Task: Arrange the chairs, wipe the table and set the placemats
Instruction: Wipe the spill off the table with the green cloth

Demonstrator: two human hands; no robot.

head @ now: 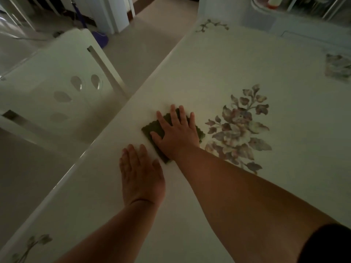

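Right hand [176,132] lying flat, fingers spread, pressing a green cloth [155,130] on the floral tabletop [247,69]; left hand [141,175] resting open beside it (white chair [57,76] standing near the edge).

Purple mop [100,37] by doorway [121,14]

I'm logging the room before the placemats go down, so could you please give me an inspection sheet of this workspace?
Surface: white table with floral prints, looks clean.
Job's things: green cloth flat on the table; white chair beside the table's edge; no placemats seen.
Clutter: nothing seen on the table.
Hands: right hand pressed flat on the cloth, fingers spread; left hand flat on the bare table, holding nothing.
Cables: nothing seen.
Surroundings: purple mop standing by a doorway; dim light.
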